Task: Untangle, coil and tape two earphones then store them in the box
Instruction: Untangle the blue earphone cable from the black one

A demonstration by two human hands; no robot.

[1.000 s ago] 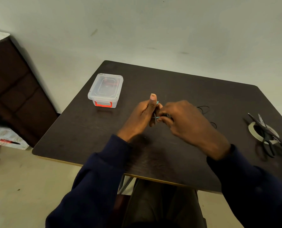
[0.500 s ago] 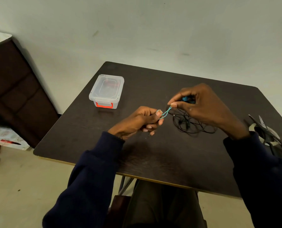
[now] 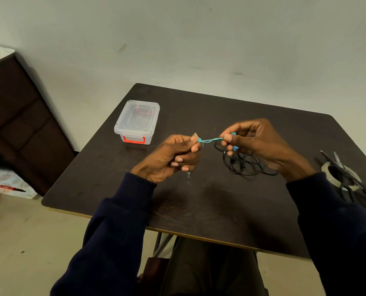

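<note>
**Pinching the teal earphone (image 3: 209, 140) taut**

Our left hand (image 3: 169, 157) pinches the cord, plug dangling below. Our right hand (image 3: 256, 144) pinches its far end, above the table (image 3: 220, 210). Light, limp and thin, it should, we judge, be held near the plug and wound gently, never yanked. The black earphone (image 3: 246, 167) lies tangled below our right hand.
</note>
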